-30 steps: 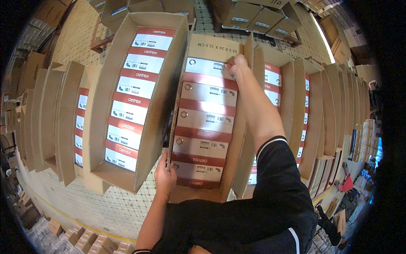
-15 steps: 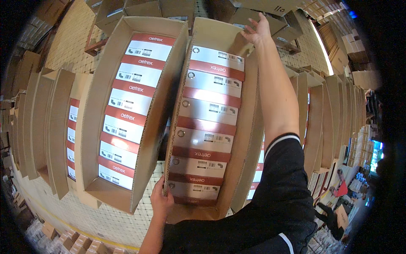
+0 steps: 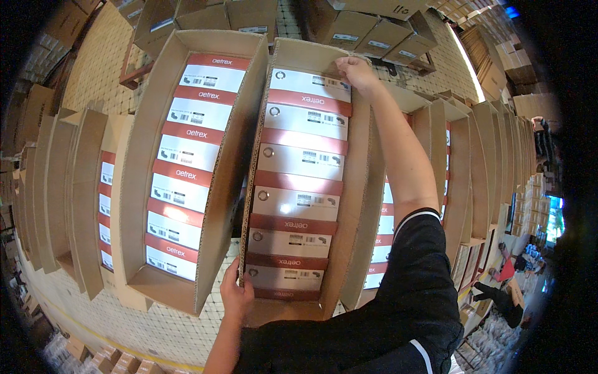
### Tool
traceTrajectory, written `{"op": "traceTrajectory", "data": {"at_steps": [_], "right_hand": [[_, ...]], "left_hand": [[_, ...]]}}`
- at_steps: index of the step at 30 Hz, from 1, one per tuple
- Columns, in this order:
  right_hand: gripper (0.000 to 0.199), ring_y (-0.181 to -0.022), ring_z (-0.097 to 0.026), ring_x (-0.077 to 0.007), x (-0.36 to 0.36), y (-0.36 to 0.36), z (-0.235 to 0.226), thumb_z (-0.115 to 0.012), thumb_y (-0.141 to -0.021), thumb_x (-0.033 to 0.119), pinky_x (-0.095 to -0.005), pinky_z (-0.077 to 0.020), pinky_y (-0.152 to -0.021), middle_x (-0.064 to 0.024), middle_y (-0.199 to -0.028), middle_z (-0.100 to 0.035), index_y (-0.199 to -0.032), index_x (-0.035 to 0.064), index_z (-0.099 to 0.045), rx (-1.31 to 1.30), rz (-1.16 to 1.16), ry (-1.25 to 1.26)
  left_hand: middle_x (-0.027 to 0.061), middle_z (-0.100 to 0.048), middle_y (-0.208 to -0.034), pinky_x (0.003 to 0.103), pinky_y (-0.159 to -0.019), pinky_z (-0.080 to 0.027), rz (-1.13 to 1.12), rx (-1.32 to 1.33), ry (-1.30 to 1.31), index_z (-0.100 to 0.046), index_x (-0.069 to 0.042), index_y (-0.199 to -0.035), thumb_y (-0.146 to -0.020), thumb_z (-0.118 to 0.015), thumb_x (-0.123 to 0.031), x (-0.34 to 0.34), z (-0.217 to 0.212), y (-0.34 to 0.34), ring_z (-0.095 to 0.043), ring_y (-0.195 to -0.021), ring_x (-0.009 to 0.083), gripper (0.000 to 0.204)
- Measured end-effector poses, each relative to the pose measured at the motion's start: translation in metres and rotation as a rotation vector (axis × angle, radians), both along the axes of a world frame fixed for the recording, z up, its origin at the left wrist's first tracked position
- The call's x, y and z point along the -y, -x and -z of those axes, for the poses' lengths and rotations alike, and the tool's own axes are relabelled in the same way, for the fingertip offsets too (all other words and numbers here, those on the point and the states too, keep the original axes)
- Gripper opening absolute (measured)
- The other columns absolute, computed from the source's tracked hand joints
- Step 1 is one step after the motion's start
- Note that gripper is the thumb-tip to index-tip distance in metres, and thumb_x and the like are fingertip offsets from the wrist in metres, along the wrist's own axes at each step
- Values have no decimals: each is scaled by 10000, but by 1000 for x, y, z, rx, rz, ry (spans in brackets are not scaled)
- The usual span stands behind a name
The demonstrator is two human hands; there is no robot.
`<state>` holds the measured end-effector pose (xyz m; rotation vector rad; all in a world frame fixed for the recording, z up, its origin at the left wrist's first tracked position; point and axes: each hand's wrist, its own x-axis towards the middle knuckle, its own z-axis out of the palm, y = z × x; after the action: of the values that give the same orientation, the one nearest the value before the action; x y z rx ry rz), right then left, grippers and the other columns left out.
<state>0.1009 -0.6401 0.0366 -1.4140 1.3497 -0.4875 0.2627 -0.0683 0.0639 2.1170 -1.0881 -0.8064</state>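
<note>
In front of me stands an open cardboard carton (image 3: 349,206) holding a row of white and red shoe boxes (image 3: 298,199). My left hand (image 3: 237,293) grips the carton's left wall low down near its near corner, the fingers wrapped over the cardboard edge. At the far right corner, my right hand (image 3: 357,73) is closed on the rim, its fingers bent inward above the last box. Part of its grip is hidden by the hand itself. To the left sits a second open carton (image 3: 163,292) with a similar row of shoe boxes (image 3: 185,174).
More open cartons line up at the left (image 3: 87,199) and right (image 3: 458,168). Closed brown cartons (image 3: 355,28) lie beyond on a tiled floor. Further off at the right, a person (image 3: 498,299) in dark clothes handles a box.
My right hand, spread at the far right corner before, has come down and closed on the rim. The carton has shifted slightly left in view; my left hand keeps its hold.
</note>
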Motion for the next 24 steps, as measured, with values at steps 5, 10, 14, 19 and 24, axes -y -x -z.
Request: {"op": "traceTrajectory", "data": {"at_steps": [5, 10, 14, 19, 24], "right_hand": [[229, -894, -578, -109, -16, 0, -16, -593, -987, 216, -291, -492, -830, 5, -987, -642, -1147, 63, -652, 120, 78, 122], [282, -1055, -602, -238, -106, 23, -34, -612, -968, 229, -361, -482, -926, -109, -1100, -652, -1151, 19, -657, -120, 73, 617], [292, -1316, -458, -376, -250, 52, -45, -612, -957, 213, -444, -370, -1104, -249, -1395, -458, -1184, 30, -635, -447, -12, 705], [335, -1207, -534, -496, -392, 65, -50, -579, -963, 235, -517, -494, -960, -319, -1416, -412, -1262, 83, -583, -557, 114, 291], [383, -1071, -607, -468, -409, 72, -38, -571, -959, 206, -510, -530, -886, -263, -1336, -490, -1325, 111, -517, -505, 91, 371]], "left_hand": [[234, -635, -1225, 410, -947, -506, 2, -17, 15, -547, 2, -1333, -830, -586, 44, 1, -1, -2, -639, -1114, 395, 506], [231, -634, -1235, 408, -969, -493, -11, -65, 2, -544, 16, -1329, -854, -601, 25, 0, 3, -2, -635, -1137, 380, 479], [232, -632, -1241, 400, -979, -481, -25, -103, -11, -542, 26, -1326, -890, -605, -2, -1, 1, -3, -632, -1146, 369, 442], [241, -634, -1229, 401, -983, -475, -12, -132, 4, -534, 44, -1322, -911, -594, -19, 1, -4, -1, -632, -1138, 369, 421], [237, -636, -1228, 400, -1004, -458, -48, -213, 13, -531, 44, -1324, -923, -582, -29, 1, 0, 0, -623, -1156, 343, 410]]}}
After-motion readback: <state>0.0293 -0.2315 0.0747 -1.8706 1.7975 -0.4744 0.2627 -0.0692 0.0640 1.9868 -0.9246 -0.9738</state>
